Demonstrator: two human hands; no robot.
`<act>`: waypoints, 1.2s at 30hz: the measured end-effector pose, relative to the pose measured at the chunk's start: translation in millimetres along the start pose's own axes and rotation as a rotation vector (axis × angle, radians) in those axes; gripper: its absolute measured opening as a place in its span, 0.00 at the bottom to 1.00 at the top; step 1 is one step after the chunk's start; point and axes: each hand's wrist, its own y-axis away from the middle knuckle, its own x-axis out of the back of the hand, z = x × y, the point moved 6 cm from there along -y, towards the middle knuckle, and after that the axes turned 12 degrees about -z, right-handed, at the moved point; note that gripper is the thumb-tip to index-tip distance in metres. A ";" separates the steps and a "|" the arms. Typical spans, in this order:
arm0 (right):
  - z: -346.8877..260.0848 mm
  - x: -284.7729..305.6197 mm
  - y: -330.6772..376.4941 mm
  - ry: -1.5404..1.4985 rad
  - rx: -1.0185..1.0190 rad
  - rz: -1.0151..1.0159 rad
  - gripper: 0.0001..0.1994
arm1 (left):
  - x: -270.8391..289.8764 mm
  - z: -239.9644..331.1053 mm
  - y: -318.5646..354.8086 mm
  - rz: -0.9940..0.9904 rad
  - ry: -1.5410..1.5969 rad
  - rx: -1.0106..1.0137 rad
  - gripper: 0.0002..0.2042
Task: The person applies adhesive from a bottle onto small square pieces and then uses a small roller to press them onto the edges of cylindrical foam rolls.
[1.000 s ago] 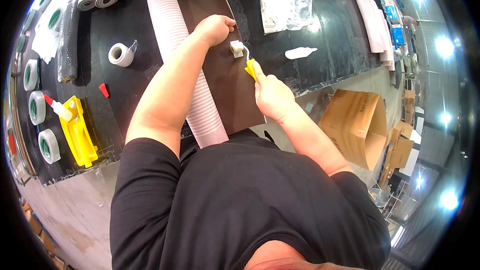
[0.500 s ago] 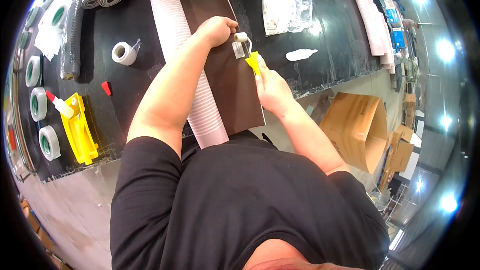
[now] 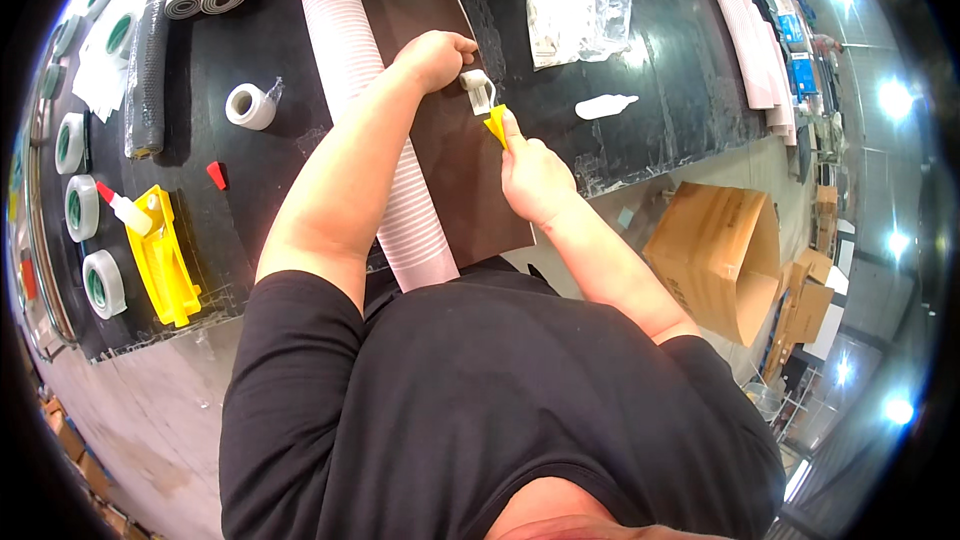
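A mat, pink-and-white ribbed on one face, lies partly rolled before me. Its roll (image 3: 345,50) is on the left, and the flat brown underside (image 3: 455,175) spreads to the right. My left hand (image 3: 432,61) reaches across the roll, fingers curled together at the brown sheet's right edge; whether they pinch anything is hidden. My right hand (image 3: 537,178) grips the yellow handle of a small hand roller (image 3: 496,124). The roller's white head is over a small pale label (image 3: 482,100) on the brown sheet, just below my left fingers.
Left on the black table are a film roll (image 3: 250,106), a red cap (image 3: 217,176), a yellow tray (image 3: 165,260) with a red-tipped bottle (image 3: 124,209), and several tape rolls (image 3: 104,284). Rightward lie a plastic bag (image 3: 575,25), a white bottle (image 3: 605,106) and rolled mats (image 3: 745,50). A cardboard box (image 3: 705,255) stands beyond the edge.
My right hand has shifted slightly left, bringing the roller's head from beside the label onto it. My left hand stays nearly in place.
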 end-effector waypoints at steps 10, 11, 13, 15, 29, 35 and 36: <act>6.3 5.1 34.3 -0.062 0.097 0.156 0.29 | 1.0 1.6 1.4 0.002 -0.024 0.007 0.21; 6.8 3.3 33.2 -0.018 0.045 0.091 0.28 | 0.7 3.3 1.5 -0.002 -0.053 0.013 0.21; 4.4 5.2 34.2 0.054 -0.029 -0.018 0.26 | 2.1 5.3 0.2 -0.007 -0.047 0.026 0.21; 3.3 6.5 32.6 0.073 -0.046 -0.063 0.26 | -1.4 2.8 3.3 -0.020 -0.045 0.045 0.22; 5.4 17.0 57.8 -0.022 0.045 -0.063 0.28 | 0.7 -3.2 -8.9 -0.008 0.024 0.014 0.20; -8.3 11.6 37.5 0.091 -0.069 -0.200 0.28 | 0.2 -3.0 -5.9 -0.018 0.025 0.031 0.21; -10.4 11.7 38.1 0.085 -0.070 -0.207 0.28 | -0.4 -2.0 -3.7 -0.022 0.010 0.036 0.21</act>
